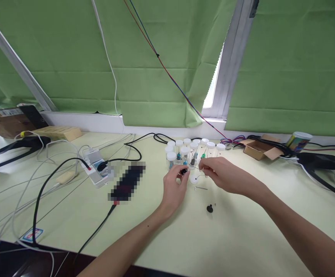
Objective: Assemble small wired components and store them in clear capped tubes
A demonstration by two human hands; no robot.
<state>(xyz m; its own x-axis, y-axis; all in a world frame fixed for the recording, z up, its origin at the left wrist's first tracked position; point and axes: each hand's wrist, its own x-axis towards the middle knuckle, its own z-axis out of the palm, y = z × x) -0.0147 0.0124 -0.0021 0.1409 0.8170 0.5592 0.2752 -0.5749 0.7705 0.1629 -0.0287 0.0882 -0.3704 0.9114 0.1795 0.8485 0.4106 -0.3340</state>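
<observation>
My left hand [175, 188] is closed around a small black part [184, 171], held between thumb and fingers. My right hand [218, 171] pinches the end of a thin rod that points toward that part; its kind is too small to make out. Just behind both hands stand several clear vials [171, 163] with white caps, some with blue or green pieces inside. A white cap [194, 179] with a thin wire lies between the hands. Nearer me are a small L-shaped hex key [201, 188], a black round part with a stub [210, 208] and a tiny screw [215, 204].
Left of my hands lie a pixelated dark device [127, 184] on a cable and a white power strip [96, 169] amid tangled cords. An open cardboard box [257, 150], a can [298, 141] and a black frame-like device [317, 161] sit at right. Green blinds [167, 88] hang behind.
</observation>
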